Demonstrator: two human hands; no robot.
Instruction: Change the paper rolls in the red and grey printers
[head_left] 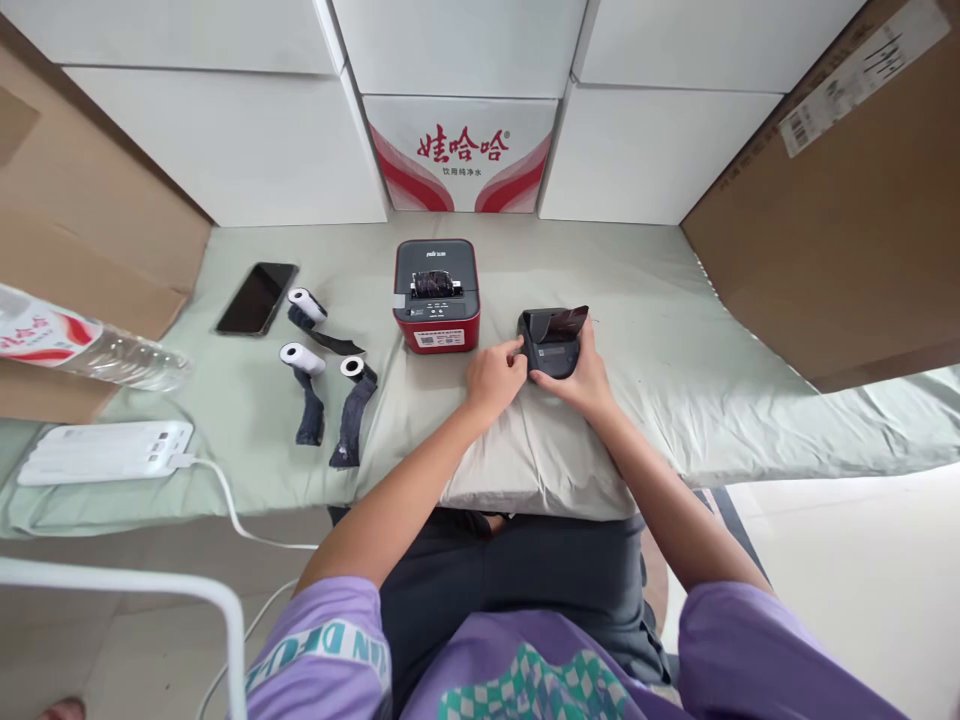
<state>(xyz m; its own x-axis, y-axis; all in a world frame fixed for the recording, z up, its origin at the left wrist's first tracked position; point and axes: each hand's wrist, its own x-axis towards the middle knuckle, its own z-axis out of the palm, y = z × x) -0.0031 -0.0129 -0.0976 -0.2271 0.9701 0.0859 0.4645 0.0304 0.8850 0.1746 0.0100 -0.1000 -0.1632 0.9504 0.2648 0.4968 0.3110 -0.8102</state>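
A row of white cardboard cartons [465, 45] walls off the far side of my desk [637, 285], which is spread with pale green cloth, and tall brown cardboard boxes [847, 250] close in both ends. Just beyond my left hand [495, 382] stands a boxy red-and-black printer [439, 333] with a dark printed strip in its top slot. Farther left lie three white paper rolls [302, 358] with dark tails, a black smartphone [257, 298], a white power bank [109, 453] with its cable plugged in, and a clear plastic bottle [90, 340].

The small, dark, rounded device [555, 358] sits right of the printer, a glossy dark piece tilted up across its top. My right hand [589, 388] is closed around its right side, thumb along the near edge. My left hand is loosely curled, forefinger reaching to the device's left side; I cannot tell whether it grips anything. Both forearms stretch forward, converging there.
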